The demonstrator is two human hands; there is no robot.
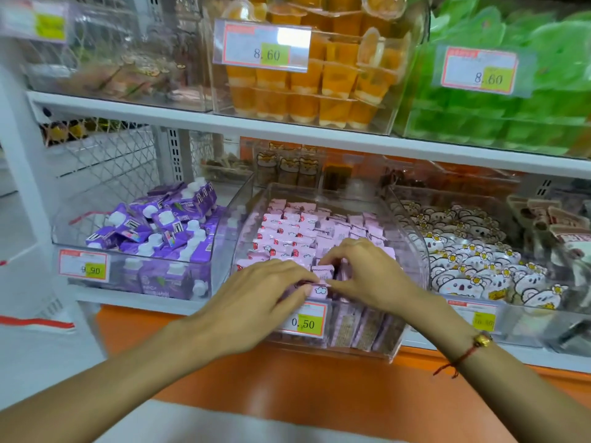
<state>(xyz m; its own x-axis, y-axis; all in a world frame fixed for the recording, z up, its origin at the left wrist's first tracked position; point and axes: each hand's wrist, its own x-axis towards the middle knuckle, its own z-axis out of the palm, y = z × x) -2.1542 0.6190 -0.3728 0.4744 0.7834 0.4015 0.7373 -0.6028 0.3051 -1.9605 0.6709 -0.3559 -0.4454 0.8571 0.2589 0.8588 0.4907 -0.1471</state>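
The pink packet [319,290] sits at the front of the clear bin [412,231], lower centre of the frame, gripped in your left hand [256,298]. Your right hand [367,273] pinches an upright packet [323,272] just behind it. Purple pouches [160,225] lie left, koala packs [473,257] right.

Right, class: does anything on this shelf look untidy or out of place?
Yes: the purple spouted pouches in the left bin lie heaped at all angles, while the pink packets that the left hand and right hand grip stand in neat rows.
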